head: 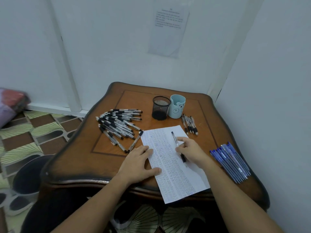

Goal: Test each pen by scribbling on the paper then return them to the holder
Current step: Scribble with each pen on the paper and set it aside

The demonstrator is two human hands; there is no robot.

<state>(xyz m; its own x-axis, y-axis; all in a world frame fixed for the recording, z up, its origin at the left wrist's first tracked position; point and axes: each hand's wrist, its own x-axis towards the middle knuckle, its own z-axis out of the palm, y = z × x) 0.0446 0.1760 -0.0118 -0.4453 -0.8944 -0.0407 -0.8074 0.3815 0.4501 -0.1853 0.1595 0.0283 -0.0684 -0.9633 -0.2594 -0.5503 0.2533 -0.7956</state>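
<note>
The right hand [191, 153] grips a pen [175, 139] over the much-scribbled paper [170, 172]; the flat left hand [138, 163] presses it. Behind the paper, the mesh holder [160, 109] looks empty, so the returning is left.

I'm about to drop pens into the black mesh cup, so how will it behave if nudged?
The black mesh cup looks empty and see-through, so it is probably light and may slide or tip if bumped. The blue bear cup close beside it might brace that side. Standing upright on its flat base, it should not roll.
</note>
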